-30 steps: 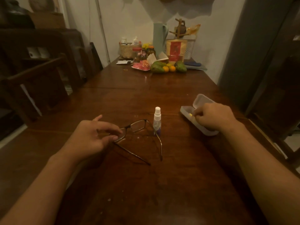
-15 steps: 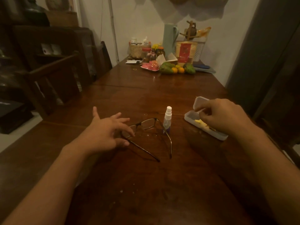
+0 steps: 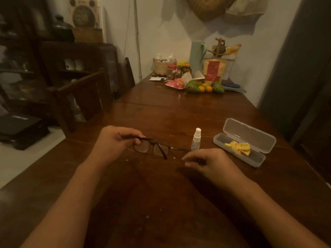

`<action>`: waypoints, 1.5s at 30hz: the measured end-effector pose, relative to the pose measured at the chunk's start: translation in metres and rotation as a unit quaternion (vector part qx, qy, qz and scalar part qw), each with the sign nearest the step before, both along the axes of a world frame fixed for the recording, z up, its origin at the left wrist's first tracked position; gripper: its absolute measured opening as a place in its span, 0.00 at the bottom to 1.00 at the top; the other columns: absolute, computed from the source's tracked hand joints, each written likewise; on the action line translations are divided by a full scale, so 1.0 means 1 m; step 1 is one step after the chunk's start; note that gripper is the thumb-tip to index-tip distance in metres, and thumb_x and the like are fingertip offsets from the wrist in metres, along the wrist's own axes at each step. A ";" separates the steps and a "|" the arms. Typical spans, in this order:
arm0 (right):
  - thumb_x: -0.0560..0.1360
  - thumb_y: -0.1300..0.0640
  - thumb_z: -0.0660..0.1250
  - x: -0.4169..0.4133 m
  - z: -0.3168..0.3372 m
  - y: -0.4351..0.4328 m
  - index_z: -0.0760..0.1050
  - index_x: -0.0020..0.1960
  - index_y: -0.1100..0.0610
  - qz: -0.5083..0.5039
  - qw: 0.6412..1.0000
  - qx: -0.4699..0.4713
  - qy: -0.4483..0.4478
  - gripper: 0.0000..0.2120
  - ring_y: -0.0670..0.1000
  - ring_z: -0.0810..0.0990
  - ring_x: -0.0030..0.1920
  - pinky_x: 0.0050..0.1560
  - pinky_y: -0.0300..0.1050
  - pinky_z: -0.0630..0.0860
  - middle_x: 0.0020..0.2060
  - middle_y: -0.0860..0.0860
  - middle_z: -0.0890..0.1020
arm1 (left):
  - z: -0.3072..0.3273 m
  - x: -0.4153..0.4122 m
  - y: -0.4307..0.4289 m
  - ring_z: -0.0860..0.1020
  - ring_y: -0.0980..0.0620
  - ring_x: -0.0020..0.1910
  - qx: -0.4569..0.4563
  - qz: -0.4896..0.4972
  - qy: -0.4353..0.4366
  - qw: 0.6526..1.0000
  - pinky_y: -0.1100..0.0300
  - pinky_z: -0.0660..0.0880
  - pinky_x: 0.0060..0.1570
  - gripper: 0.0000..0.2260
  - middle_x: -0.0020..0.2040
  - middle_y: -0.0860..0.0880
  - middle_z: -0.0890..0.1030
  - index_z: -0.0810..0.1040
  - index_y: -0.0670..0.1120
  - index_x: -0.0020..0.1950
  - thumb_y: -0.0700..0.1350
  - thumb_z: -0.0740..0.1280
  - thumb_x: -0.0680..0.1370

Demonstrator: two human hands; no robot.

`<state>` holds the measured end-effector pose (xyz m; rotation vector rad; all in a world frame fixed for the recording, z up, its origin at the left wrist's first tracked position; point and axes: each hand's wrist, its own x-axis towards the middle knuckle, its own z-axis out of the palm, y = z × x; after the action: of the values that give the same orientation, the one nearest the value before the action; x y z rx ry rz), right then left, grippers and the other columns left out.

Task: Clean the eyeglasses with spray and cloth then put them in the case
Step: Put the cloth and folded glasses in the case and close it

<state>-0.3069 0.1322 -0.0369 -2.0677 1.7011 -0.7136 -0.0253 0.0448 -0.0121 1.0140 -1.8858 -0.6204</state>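
Dark eyeglasses seemingly between left fingers

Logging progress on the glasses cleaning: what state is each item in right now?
eyeglasses: gripped at one end by left hand
spray bottle: upright, untouched
case: open, lid up
yellow cloth: crumpled inside case
right hand: near the other temple, grip unclear

Left forearm and right forearm are recorded bare along their whole visible length. Left hand and right hand are recorded bare. A short-trimmed thumbnail is noted on the right.
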 end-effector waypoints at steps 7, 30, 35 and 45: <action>0.71 0.47 0.71 0.017 0.018 0.006 0.82 0.51 0.39 -0.060 0.971 -0.068 -0.222 0.09 0.39 0.84 0.48 0.47 0.44 0.83 0.46 0.38 0.86 | 0.011 0.006 0.001 0.85 0.53 0.43 0.047 0.045 0.153 0.986 0.61 0.82 0.44 0.12 0.39 0.51 0.86 0.84 0.49 0.42 0.32 0.69 0.74; 0.65 0.44 0.72 0.037 0.021 0.009 0.84 0.52 0.41 -0.104 0.928 -0.094 -0.345 0.16 0.45 0.86 0.50 0.49 0.49 0.85 0.47 0.40 0.87 | 0.012 -0.020 0.013 0.86 0.43 0.43 0.205 -0.048 0.353 0.912 0.58 0.82 0.36 0.09 0.43 0.40 0.86 0.84 0.47 0.49 0.36 0.68 0.74; 0.67 0.46 0.71 0.036 0.019 0.011 0.84 0.48 0.35 -0.077 0.956 -0.042 -0.281 0.11 0.40 0.85 0.49 0.49 0.49 0.85 0.46 0.35 0.86 | 0.013 -0.030 0.018 0.86 0.43 0.42 0.202 -0.072 0.359 0.908 0.59 0.82 0.36 0.10 0.41 0.40 0.86 0.86 0.49 0.46 0.38 0.69 0.70; 0.65 0.42 0.72 0.031 0.021 0.012 0.86 0.49 0.41 -0.086 0.928 -0.031 -0.361 0.13 0.48 0.86 0.53 0.57 0.58 0.82 0.49 0.44 0.88 | 0.007 -0.031 0.015 0.86 0.43 0.43 0.217 -0.054 0.370 0.902 0.57 0.82 0.36 0.08 0.40 0.41 0.85 0.86 0.45 0.46 0.36 0.69 0.72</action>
<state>-0.2755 0.1443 -0.0156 -1.4116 1.4255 -1.3871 -0.0562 0.0600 -0.0053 0.7729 -1.1466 -1.3219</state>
